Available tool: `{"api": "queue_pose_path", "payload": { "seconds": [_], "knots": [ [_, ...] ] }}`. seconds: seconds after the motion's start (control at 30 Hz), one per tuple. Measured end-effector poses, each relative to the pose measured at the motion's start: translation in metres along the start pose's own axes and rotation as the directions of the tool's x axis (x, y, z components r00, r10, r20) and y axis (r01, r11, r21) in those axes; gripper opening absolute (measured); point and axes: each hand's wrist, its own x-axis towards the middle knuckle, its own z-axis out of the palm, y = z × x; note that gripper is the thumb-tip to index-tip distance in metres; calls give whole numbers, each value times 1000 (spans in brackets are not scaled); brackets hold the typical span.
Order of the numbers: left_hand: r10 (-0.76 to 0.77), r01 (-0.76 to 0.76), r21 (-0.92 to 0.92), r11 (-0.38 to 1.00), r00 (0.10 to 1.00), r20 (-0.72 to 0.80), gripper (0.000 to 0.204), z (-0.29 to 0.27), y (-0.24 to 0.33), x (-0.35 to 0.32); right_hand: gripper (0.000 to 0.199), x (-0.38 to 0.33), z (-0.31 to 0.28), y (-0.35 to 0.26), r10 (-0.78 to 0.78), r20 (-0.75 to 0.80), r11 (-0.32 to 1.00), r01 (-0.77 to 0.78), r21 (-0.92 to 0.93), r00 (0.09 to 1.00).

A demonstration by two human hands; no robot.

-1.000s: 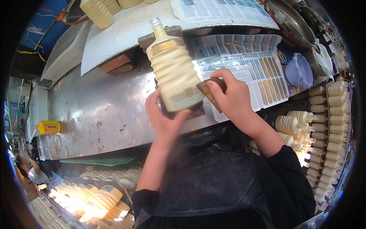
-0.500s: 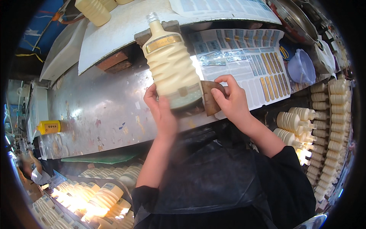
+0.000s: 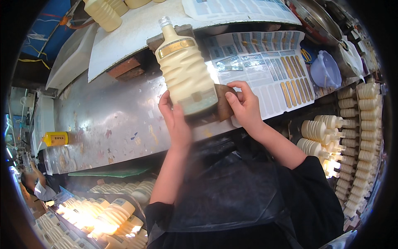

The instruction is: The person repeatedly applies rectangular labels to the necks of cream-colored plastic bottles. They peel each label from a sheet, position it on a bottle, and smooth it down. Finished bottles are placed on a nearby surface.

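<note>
A cream bottle (image 3: 186,74) with wavy ridges lies on its back, its clear-topped neck on a dark block (image 3: 183,30) away from me. A gold label strip (image 3: 177,46) crosses its shoulder, and a translucent band (image 3: 198,99) sits near its base. My left hand (image 3: 177,122) grips the bottle's lower left edge, thumb on the front. Between thumb and fingers of my right hand (image 3: 245,107) is a flat brown scraper-like piece (image 3: 226,99). Its edge rests against the bottle's lower right side; whether it presses on the band I cannot tell.
Label sheets (image 3: 265,93) with gold and bluish strips lie right of the bottle. Beyond them stand a purple bucket (image 3: 326,70) and a metal basin (image 3: 321,18). A yellow bottle (image 3: 55,138) lies far left. Bricks (image 3: 125,68) prop a white board (image 3: 137,33). Many cream bottles (image 3: 369,137) are stacked around.
My right hand and the brown piece have moved slightly left, closer round the bottle's lower right side. My left hand keeps its hold, and the bottle stays almost in place.
</note>
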Motion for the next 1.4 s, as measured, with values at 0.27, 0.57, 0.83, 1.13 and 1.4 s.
{"api": "queue_pose_path", "payload": {
  "seconds": [0.27,0.57,0.83,1.13,1.4],
  "knots": [
    [16,-8,116,993,998,-64,65,-3,15,4,22,34,-24,-12,243,35,906,-240,348,969],
    [172,-273,822,499,961,214,117,4,29,4,41,39,-1,-26,120,456,977,-188,105,882],
    [111,-228,686,691,971,211,117,0,11,5,52,27,-14,-29,133,530,942,-272,194,837],
    [33,-35,545,838,999,13,101,24,24,7,46,27,2,-43,84,381,995,-56,-83,921],
    [62,-35,586,810,998,-27,98,26,18,8,46,31,10,-28,60,290,998,-60,-9,955]
  ]
}}
